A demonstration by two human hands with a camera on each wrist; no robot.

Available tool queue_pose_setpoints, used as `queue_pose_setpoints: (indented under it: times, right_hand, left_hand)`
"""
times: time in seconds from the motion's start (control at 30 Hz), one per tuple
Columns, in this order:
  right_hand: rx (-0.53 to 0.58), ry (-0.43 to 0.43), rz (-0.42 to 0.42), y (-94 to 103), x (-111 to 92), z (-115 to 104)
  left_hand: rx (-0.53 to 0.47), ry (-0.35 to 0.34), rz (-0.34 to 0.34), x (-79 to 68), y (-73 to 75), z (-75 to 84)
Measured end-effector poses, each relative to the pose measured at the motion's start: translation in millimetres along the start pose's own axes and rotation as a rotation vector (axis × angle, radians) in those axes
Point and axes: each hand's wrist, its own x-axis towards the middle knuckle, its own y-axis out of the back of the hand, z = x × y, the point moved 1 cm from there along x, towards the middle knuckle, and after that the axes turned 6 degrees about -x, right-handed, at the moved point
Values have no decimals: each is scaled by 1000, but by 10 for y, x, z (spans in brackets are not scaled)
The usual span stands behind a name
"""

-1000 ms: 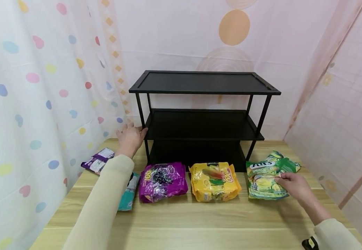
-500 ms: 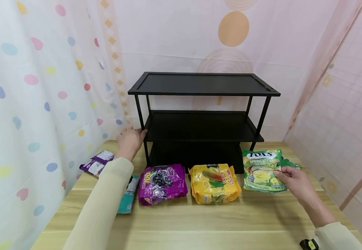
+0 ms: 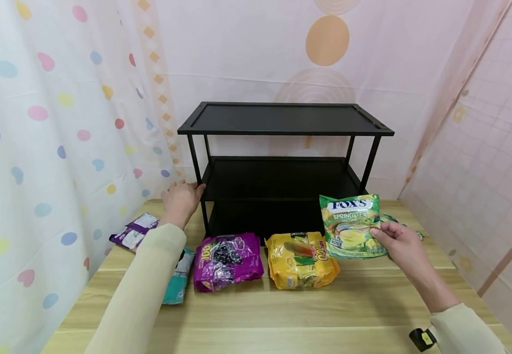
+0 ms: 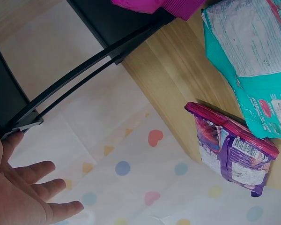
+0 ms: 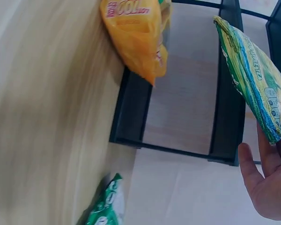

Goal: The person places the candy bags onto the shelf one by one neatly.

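My right hand pinches a green FOX'S Spring Tea candy bag by its right side. The bag is raised, facing me, before the rack's lower right part. In the right wrist view the bag shows edge-on, with fingers below it. My left hand is at the left front post of a black tiered shelf rack, thumb and forefinger about the post at the middle shelf. The other fingers of the left hand are spread straight in the left wrist view.
On the wooden table lie a purple candy bag, a yellow candy bag, a teal packet and a small purple packet. Another green packet lies right of the rack. Patterned curtains surround the table.
My right hand has lifted the green candy bag off the table and moved it left toward the rack, uncovering another green packet behind. The left hand has stayed at the post.
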Motion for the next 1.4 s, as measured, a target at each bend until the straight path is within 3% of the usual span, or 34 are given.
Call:
queue_pose_setpoints:
  times: [0.23,0.63,1.3,1.4]
  right_hand:
    - [-8,-9,4,-10,103,-202]
    - [27,66,8,-2,292,-518]
    - [391,138,77,326,688,-1077]
    - [394,141,62,376,733,-1117]
  left_hand:
    - [-7,-1,0,13,-9,-10]
    - [0,-10,-1,15,1,-61]
    - [-8,-8,8,7,-26,-35]
    - [-4,-5,3,8,-29,-27]
